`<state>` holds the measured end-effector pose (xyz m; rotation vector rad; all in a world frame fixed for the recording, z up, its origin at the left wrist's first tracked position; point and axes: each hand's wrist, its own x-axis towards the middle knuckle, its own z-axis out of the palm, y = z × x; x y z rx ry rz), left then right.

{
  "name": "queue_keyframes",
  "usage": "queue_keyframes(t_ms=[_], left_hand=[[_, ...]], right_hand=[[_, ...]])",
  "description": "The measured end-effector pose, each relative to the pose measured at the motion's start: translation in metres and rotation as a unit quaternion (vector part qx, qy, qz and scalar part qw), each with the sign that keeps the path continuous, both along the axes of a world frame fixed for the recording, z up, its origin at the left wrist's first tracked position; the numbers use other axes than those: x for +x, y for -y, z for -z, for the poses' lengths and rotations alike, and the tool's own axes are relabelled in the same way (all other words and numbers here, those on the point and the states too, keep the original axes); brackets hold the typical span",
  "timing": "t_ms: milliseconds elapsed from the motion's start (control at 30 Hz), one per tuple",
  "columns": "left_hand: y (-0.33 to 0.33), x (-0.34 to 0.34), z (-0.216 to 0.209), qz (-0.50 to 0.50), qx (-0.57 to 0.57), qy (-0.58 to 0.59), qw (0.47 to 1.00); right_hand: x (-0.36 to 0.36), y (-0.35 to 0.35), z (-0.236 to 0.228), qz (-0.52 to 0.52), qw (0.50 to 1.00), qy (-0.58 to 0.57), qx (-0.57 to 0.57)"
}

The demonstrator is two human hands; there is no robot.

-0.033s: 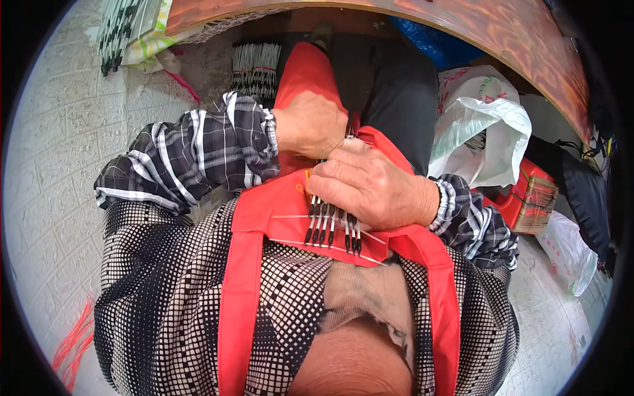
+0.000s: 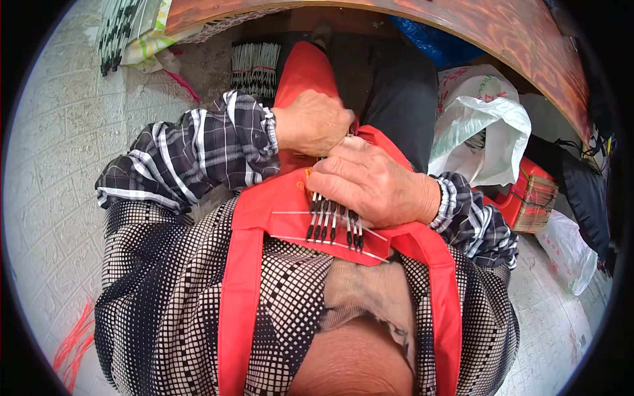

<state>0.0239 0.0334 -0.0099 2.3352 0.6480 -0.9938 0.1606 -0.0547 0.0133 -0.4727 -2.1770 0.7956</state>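
Over my lap, my right hand (image 2: pixel 378 179) is closed around a small bunch of thin white sticks with black tapered tips (image 2: pixel 325 224). The tips fan out below its fingers, pointing toward my chest. Just beyond and touching it, my left hand (image 2: pixel 314 124) is a closed fist at the far end of the bunch; what its fingers pinch is hidden. Under the sticks lies my red apron (image 2: pixel 290 191), and a few loose pale thin sticks (image 2: pixel 297 239) rest crosswise on it.
Banded bundles of similar sticks (image 2: pixel 254 69) stand on the floor beyond my left arm, with more (image 2: pixel 119 33) at the upper left. A wooden tabletop (image 2: pixel 515 39) curves across the far side. To the right are an open white plastic bag (image 2: pixel 492 132) and a red container (image 2: pixel 518 204).
The black tips have shifted slightly to the right. My left fist has turned a little toward the right; my right hand stays closed in almost the same place.
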Motion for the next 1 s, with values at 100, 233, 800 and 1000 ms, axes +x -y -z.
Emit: queue_keyframes(t_ms=[100,233,800,1000], left_hand=[[0.005,-0.017,0.056,-0.113,-0.202,0.490,0.840],[-0.003,-0.021,0.075,-0.089,-0.258,0.509,0.816],[-0.034,-0.019,0.069,-0.444,-0.538,0.379,0.608],[-0.030,-0.032,0.006,-0.514,-0.334,0.600,0.513]], right_hand=[[0.001,-0.011,-0.002,-0.005,0.999,-0.035,-0.007],[0.009,-0.039,-0.013,-0.006,0.993,-0.084,-0.080],[0.027,-0.102,-0.007,0.101,0.944,-0.069,-0.307],[0.034,-0.114,0.003,0.117,0.918,-0.133,-0.355]])
